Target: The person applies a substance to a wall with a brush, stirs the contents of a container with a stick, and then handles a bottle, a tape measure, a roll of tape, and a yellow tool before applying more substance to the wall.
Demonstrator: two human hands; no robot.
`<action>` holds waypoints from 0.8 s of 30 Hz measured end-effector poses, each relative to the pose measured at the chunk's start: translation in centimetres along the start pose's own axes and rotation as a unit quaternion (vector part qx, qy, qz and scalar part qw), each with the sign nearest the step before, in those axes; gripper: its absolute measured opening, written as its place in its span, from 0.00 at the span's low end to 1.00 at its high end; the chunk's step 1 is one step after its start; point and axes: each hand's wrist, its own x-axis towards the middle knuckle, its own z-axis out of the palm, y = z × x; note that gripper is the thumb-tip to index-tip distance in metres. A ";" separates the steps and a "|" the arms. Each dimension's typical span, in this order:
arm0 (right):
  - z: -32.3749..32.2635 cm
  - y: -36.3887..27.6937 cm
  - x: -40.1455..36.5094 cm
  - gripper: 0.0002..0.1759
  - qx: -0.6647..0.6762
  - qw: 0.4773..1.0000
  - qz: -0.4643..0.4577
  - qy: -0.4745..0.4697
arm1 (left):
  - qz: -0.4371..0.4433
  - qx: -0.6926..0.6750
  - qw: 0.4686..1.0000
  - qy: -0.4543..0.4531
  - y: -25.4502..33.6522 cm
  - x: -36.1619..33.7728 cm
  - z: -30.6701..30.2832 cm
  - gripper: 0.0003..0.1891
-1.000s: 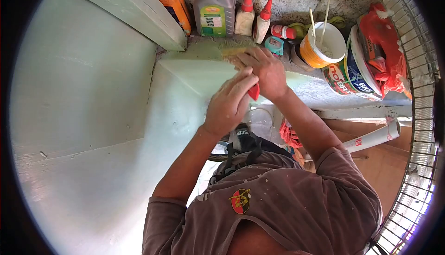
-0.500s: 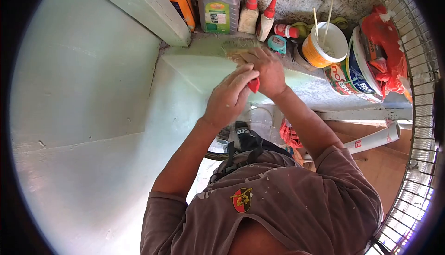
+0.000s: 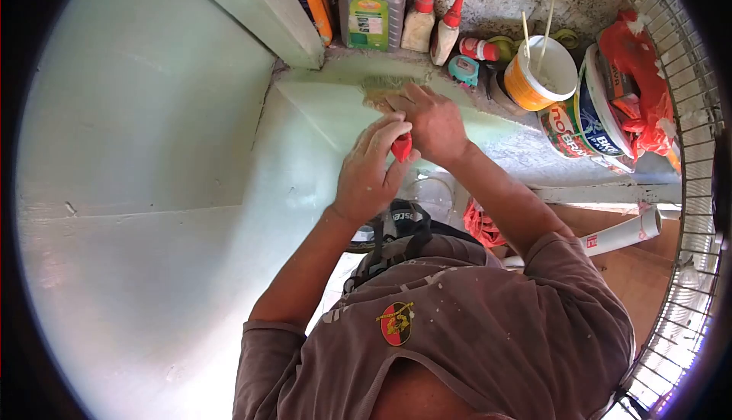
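Both hands are on what looks like a wide paintbrush (image 3: 387, 84), its pale bristles pressed against the light green ledge (image 3: 335, 96). My right hand (image 3: 436, 126) is closed around the brush near the bristles, hiding most of its body. My left hand (image 3: 372, 162) is closed at the lower end, where a red handle tip (image 3: 402, 148) shows between the fingers. The hands touch or nearly touch each other. A teal tape measure (image 3: 463, 70) lies on the ledge just beyond my right hand.
Along the back stand a grey jug (image 3: 371, 12), an orange bottle (image 3: 309, 0) and two red-capped glue bottles (image 3: 418, 27). To the right are a white-and-orange tub (image 3: 526, 84) with sticks and a blue bucket (image 3: 597, 119). A wire fan guard (image 3: 698, 214) curves along the right edge.
Both hands and the brush have shifted a little left along the ledge, and the red handle tip has come further into view. The camera view has moved slightly.
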 end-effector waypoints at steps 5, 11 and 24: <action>0.0 -0.9 2.5 0.20 0.018 0.998 -0.033 0.055 | 0.017 -0.001 0.999 0.039 0.4 0.9 -1.4 0.22; 2.4 -0.9 2.1 0.22 0.016 0.999 -0.027 0.030 | -0.015 0.001 0.999 0.032 -1.6 -0.3 -1.3 0.24; 3.2 -3.3 5.0 0.20 0.002 0.999 -0.036 -0.028 | -0.057 0.023 0.992 0.108 -2.0 -0.6 -3.0 0.16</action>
